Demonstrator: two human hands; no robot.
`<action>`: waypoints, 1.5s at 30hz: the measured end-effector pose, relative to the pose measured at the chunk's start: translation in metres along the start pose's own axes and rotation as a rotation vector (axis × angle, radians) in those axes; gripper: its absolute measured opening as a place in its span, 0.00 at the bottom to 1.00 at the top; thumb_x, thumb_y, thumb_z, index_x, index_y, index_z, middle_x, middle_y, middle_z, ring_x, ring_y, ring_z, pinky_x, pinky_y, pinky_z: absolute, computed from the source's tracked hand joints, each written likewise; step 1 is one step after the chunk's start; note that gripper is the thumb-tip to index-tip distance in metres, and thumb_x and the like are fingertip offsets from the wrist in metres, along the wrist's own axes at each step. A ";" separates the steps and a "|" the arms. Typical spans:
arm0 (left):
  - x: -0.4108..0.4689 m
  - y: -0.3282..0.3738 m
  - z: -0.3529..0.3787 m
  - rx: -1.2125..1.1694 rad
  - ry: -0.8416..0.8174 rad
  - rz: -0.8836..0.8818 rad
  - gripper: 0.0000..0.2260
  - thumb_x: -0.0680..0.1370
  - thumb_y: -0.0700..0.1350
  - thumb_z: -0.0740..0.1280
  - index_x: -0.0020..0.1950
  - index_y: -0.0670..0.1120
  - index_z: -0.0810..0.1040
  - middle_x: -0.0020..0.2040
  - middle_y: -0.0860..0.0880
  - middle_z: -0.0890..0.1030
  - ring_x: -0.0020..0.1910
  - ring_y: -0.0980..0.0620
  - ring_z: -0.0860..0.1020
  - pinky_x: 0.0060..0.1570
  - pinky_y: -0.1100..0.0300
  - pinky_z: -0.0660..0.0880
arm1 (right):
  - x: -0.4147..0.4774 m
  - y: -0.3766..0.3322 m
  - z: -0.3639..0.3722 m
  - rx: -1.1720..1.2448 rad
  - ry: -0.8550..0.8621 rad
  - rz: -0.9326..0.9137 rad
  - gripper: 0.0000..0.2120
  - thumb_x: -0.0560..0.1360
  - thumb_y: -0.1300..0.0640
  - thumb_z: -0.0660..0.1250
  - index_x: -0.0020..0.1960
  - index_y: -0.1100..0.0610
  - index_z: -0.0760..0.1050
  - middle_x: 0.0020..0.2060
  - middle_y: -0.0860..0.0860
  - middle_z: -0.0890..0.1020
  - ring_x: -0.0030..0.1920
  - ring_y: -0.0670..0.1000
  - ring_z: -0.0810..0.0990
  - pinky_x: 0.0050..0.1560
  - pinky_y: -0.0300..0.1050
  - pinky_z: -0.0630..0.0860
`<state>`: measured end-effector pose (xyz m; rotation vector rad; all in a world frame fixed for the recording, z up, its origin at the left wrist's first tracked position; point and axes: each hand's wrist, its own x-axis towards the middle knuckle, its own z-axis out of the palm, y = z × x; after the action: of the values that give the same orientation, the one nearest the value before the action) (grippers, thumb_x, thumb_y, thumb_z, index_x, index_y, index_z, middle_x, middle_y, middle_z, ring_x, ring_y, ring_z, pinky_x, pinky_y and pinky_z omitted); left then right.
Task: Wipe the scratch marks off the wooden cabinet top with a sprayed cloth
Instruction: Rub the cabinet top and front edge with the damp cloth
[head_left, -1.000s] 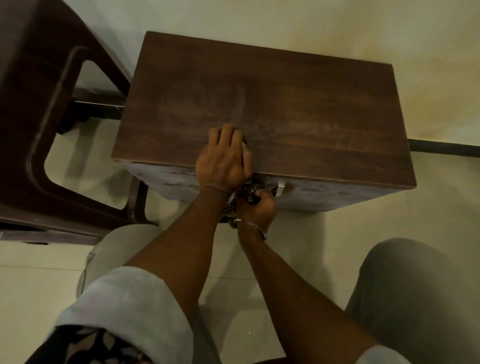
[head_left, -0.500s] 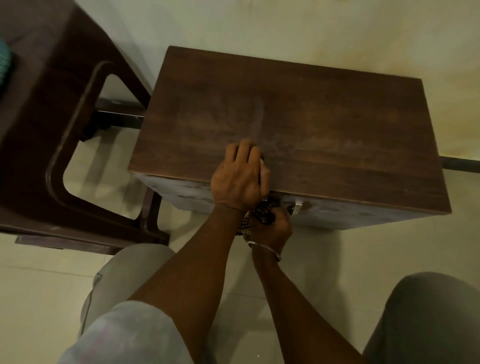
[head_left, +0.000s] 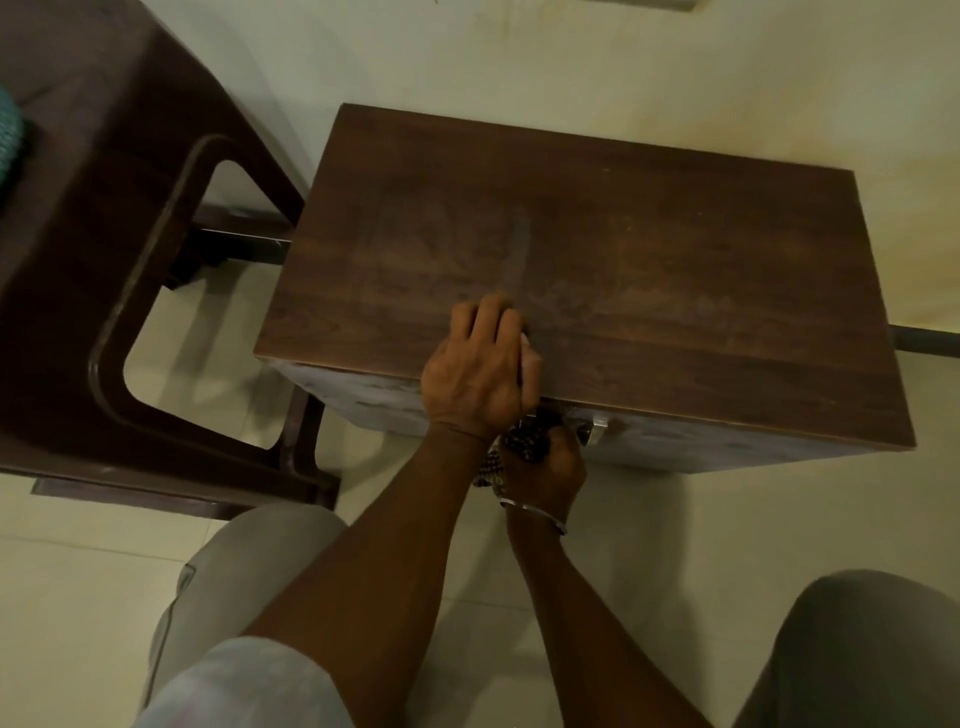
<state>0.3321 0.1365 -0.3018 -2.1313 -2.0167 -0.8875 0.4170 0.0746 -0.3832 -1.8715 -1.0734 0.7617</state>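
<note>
The wooden cabinet top (head_left: 675, 244) is dark brown, with pale smeared marks (head_left: 519, 254) across its middle. My left hand (head_left: 478, 369) rests on the top's front edge, its fingers lying over the wood. Just below that edge, my right hand (head_left: 548, 475) grips a bunched dark checkered cloth (head_left: 524, 447) against the cabinet's front face. Most of the cloth is hidden inside the fist and behind my left wrist.
A small metal handle (head_left: 597, 428) sticks out of the cabinet front, right of the cloth. A dark brown chair (head_left: 78, 249) stands close on the left, with something teal (head_left: 8, 140) on its seat. My knees (head_left: 234, 582) are low in view above the pale tiled floor (head_left: 701, 519).
The view has shifted, so the cabinet sits further right and lower. Both hands stay in the same place on the cabinet, the right one still holding the cloth under the front edge.
</note>
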 end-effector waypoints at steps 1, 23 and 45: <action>0.000 0.000 0.000 0.008 0.007 0.000 0.13 0.78 0.48 0.57 0.45 0.43 0.77 0.49 0.43 0.79 0.48 0.47 0.72 0.38 0.61 0.65 | -0.002 -0.001 -0.001 -0.001 0.010 0.004 0.12 0.68 0.61 0.76 0.51 0.59 0.80 0.46 0.54 0.83 0.47 0.50 0.80 0.46 0.27 0.68; -0.002 -0.002 0.005 0.016 -0.001 0.004 0.12 0.79 0.47 0.56 0.45 0.42 0.77 0.50 0.43 0.78 0.47 0.46 0.72 0.38 0.58 0.67 | -0.005 -0.016 -0.001 -0.072 0.048 0.103 0.08 0.68 0.57 0.74 0.46 0.56 0.80 0.44 0.52 0.83 0.45 0.51 0.81 0.43 0.34 0.68; -0.012 0.021 -0.036 -0.238 -0.128 -0.123 0.06 0.83 0.40 0.58 0.51 0.40 0.72 0.54 0.41 0.73 0.54 0.44 0.72 0.43 0.50 0.73 | 0.026 -0.102 -0.147 -0.208 -0.298 -0.150 0.15 0.63 0.52 0.81 0.42 0.55 0.77 0.37 0.48 0.80 0.37 0.45 0.77 0.34 0.29 0.68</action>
<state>0.3400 0.1079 -0.2706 -2.2575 -2.2263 -1.0850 0.5073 0.0747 -0.2270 -1.8592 -1.5139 0.8878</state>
